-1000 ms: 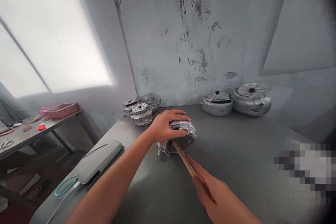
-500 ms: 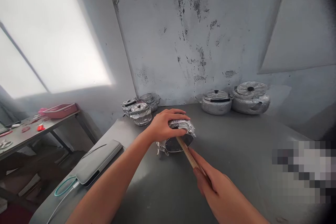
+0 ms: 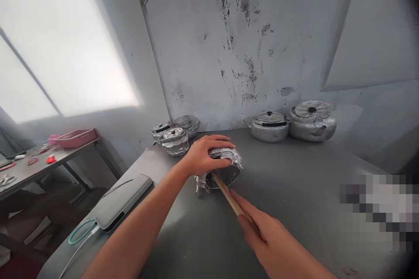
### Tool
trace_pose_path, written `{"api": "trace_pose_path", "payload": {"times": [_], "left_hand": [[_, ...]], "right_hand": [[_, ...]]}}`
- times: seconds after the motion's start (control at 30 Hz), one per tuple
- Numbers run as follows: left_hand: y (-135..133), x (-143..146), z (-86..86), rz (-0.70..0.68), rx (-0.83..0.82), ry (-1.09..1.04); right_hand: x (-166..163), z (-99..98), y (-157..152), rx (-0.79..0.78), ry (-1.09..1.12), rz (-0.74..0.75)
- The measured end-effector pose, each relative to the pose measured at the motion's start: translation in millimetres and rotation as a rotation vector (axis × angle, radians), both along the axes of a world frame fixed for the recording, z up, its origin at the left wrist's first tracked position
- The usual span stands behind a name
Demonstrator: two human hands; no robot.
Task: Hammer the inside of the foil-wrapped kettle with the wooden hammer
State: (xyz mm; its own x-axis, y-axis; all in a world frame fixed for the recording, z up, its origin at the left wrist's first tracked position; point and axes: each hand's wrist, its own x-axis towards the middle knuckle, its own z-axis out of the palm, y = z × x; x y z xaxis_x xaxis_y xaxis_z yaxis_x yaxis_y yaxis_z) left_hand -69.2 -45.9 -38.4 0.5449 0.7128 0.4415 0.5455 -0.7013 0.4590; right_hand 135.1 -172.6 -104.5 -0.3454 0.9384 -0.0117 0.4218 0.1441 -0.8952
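Observation:
My left hand (image 3: 207, 157) wraps over the top of a small silvery metal pot (image 3: 229, 154), thumb along the rim and fingers over the outer wall. The pot lies tipped on the table with its round mouth facing me, and curved metal legs or handles (image 3: 199, 184) stick out at its left. My right hand (image 3: 257, 226) grips a wooden stick (image 3: 229, 198), closed round its lower part. The stick slants up and left into the pot's mouth. Its far end is inside the pot and cannot be made out clearly.
A power bank (image 3: 124, 202) with a cable lies at the grey table's left edge. Several silvery lidded pots stand along the wall, small ones (image 3: 176, 141) at left, larger ones (image 3: 270, 130) at right. A pink basket (image 3: 75, 138) is on the side table.
My right hand and the stick have shifted slightly left, so the stick enters the pot's mouth nearer its left side. My left hand stays on the pot.

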Motion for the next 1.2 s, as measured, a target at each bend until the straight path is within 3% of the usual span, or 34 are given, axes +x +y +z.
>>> {"api": "trace_pose_path", "payload": {"times": [0.13, 0.33, 0.83, 1.03, 1.2], "left_hand": [[-0.4, 0.4, 0.3, 0.001, 0.000, 0.000], [0.4, -0.7, -0.1, 0.004, -0.011, 0.018], [1.7, -1.3, -1.1, 0.003, -0.003, -0.017], [2.1, -1.5, -1.2, 0.012, -0.016, -0.022], [2.5, -1.9, -1.2, 0.016, -0.017, -0.034]], "right_hand": [[0.1, 2.8, 0.5, -0.002, 0.004, -0.052], [0.6, 0.1, -1.2, -0.019, -0.018, 0.015], [-5.0, 6.6, -7.4, 0.010, -0.006, -0.102], [-5.8, 3.1, -5.4, 0.005, -0.020, 0.011], [-1.8, -1.2, -3.2, 0.066, -0.027, -0.025]]}}
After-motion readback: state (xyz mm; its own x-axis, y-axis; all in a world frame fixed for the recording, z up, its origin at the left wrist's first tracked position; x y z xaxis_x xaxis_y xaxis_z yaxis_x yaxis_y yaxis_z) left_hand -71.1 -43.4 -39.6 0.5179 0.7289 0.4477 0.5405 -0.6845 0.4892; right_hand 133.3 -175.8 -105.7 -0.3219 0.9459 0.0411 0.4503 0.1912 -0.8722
